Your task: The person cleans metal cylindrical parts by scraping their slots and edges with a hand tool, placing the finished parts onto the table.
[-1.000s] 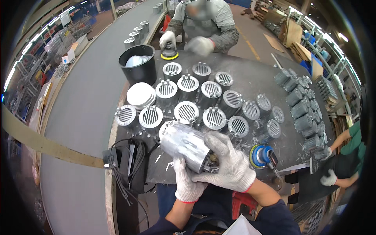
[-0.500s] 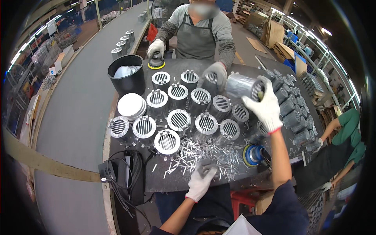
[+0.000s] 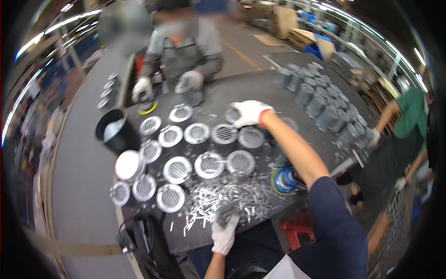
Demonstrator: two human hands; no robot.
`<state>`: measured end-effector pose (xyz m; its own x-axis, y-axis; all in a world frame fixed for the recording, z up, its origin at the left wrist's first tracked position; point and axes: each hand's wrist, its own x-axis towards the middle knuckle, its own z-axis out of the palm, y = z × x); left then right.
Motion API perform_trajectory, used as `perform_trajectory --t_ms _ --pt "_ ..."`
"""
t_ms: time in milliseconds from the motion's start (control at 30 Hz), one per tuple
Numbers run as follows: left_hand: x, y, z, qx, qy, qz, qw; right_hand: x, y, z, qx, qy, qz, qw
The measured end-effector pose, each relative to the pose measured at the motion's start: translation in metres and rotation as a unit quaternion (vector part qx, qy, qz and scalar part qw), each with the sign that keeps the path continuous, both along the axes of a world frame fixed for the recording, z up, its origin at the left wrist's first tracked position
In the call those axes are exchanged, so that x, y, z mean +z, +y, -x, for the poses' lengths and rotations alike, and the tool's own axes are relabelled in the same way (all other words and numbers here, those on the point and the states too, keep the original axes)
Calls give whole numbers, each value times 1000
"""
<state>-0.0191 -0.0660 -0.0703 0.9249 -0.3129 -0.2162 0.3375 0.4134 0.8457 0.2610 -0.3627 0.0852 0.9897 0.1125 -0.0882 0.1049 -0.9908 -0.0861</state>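
Observation:
My right hand (image 3: 251, 114), in a white glove with a red cuff, is reached out across the table. Its fingers are closed around the side of a metal cylinder (image 3: 231, 116), which stands beside the far row of slotted-top cylinders (image 3: 224, 134). Close to the table's front edge, my left hand (image 3: 224, 232) lies at loose metal strips (image 3: 204, 202). Its glove is grey over the fingers, the thumb stands apart from them, and I see nothing held. A blue sander (image 3: 284, 181) rests on the table under my right forearm.
Across the table a co-worker (image 3: 183, 60) has one gloved hand on a yellow-edged sander (image 3: 147, 108) and the other on a cylinder. At left stand a black bucket (image 3: 118, 135) and white discs (image 3: 128, 165). More cylinders (image 3: 327, 114) fill the right side near another person (image 3: 395, 139).
My right hand has brought the cylinder from the air at right down to the table among the others. The whole view has turned, and the co-worker's cylinder is now nearer that person.

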Motion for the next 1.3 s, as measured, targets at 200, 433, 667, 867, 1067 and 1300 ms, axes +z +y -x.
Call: perform_trajectory --t_ms 200,433,667,867,1067,1300 --pt "2 0 -1 8 -3 -16 1000 -9 -104 44 -140 -222 -127 957" --pt "5 -4 1 17 -11 -38 999 -17 -274 170 -489 -146 101 854" --pt "4 -7 1 30 -13 -56 998 -66 -291 218 -472 -210 27 855" --pt "3 -6 2 23 -24 -54 998 -76 -261 228 -487 -272 30 830" --pt "22 1 -6 -12 20 -26 999 -53 -229 240 -448 -309 -20 839" --pt "72 -42 -28 -205 -80 80 972 -4 -57 241 -132 -507 -178 833"
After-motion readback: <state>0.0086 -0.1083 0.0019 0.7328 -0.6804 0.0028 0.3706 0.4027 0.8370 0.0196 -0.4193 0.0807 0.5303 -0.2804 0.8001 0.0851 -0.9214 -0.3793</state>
